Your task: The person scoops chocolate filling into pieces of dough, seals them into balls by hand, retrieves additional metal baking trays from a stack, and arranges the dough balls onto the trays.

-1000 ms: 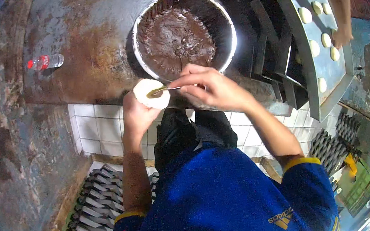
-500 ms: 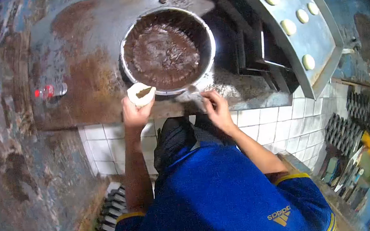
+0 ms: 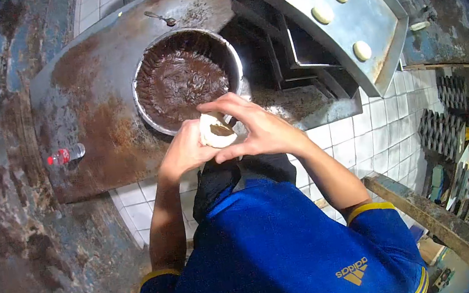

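Observation:
A white piece of dough (image 3: 217,139) with a dark brown filling in its middle sits between both hands, just below the rim of a metal bowl. My left hand (image 3: 185,148) is wrapped round its left side. My right hand (image 3: 260,128) curves round its right side, with the thumb below and the fingers above, touching the edge. The round bowl (image 3: 141,102) beyond the hands holds a thick dark brown paste (image 3: 185,82).
A spoon (image 3: 161,18) lies behind the bowl on the worn table (image 3: 87,94). A small bottle (image 3: 66,155) lies at the left. Stacked dark trays (image 3: 293,51) stand at the right, under a tilted metal tray (image 3: 374,18) with several dough balls.
The spoon has left my right hand, which has come over to the dough beside my left hand. The view has shifted, and the other person's arm at the right is gone from sight.

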`<state>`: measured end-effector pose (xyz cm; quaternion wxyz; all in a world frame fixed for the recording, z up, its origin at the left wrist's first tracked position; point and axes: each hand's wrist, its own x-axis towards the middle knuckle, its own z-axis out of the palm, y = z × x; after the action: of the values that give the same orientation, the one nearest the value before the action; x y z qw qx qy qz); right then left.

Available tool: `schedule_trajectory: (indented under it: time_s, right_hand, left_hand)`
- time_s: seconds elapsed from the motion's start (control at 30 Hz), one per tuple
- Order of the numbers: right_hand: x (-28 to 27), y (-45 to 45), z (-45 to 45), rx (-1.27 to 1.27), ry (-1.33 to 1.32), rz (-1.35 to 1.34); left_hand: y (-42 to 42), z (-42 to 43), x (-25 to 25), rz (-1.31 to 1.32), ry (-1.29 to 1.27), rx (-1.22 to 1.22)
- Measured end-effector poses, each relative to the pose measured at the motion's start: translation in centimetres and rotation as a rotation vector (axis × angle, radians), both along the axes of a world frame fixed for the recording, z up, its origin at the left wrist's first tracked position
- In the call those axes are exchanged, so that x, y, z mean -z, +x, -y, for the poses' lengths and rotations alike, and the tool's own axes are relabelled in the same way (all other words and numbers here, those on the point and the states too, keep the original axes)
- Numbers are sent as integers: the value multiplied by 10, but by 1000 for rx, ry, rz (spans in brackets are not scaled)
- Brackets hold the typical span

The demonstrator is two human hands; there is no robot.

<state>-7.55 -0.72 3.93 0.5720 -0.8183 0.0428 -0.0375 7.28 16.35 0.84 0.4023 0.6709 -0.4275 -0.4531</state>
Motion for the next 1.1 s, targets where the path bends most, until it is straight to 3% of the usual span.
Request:
schedule_trajectory:
  time_s: [0.13, 0.2, 0.27, 0.33, 0.4, 0.53, 0.63, 0.73, 0.77, 0.87, 0.9, 0.93, 1.0, 1.1]
  right_hand:
    - [-4, 9, 6, 19, 40, -26]
    - [-10, 10, 3, 121, 134, -107]
    - [-7, 11, 0, 135, 176, -36]
    - [-11, 12, -2, 217, 211, -72]
    - [-12, 12, 0, 121, 96, -9]
    - [-47, 15, -2, 169, -30, -31]
    - [-55, 24, -8, -42, -511, 68]
    - [-50, 32, 4, -42, -365, 94]
    - [-54, 31, 3, 56, -221, 128]
    - [-51, 25, 12, 116, -225, 122]
    - [-49, 23, 12, 119, -230, 121]
    - [-47, 22, 12, 114, -252, 151]
    - [-49, 22, 10, 108, -277, 183]
    - [-77, 18, 3, 236, -152, 47]
  left_hand:
    - [11, -2, -8, -91, 80, 103]
    - [13, -6, -8, -428, -8, 16]
    - [17, -10, -14, -431, -96, 51]
    - [12, -18, -30, -786, -9, -96]
    - [-2, -12, -37, -839, -29, -291]
    - [-9, -9, -8, -614, -19, -407]
    - [-17, -4, -9, -735, -81, -448]
    - [-16, 4, -30, -828, -94, -549]
    - [-9, 1, -30, -952, -136, -479]
    - [-6, -7, -32, -1013, -250, -386]
    - [-12, -5, -34, -809, -208, -446]
    - [-14, -1, -35, -810, -210, -442]
    - [-17, 4, -37, -539, -237, -429]
    - [-23, 8, -44, -669, -248, -548]
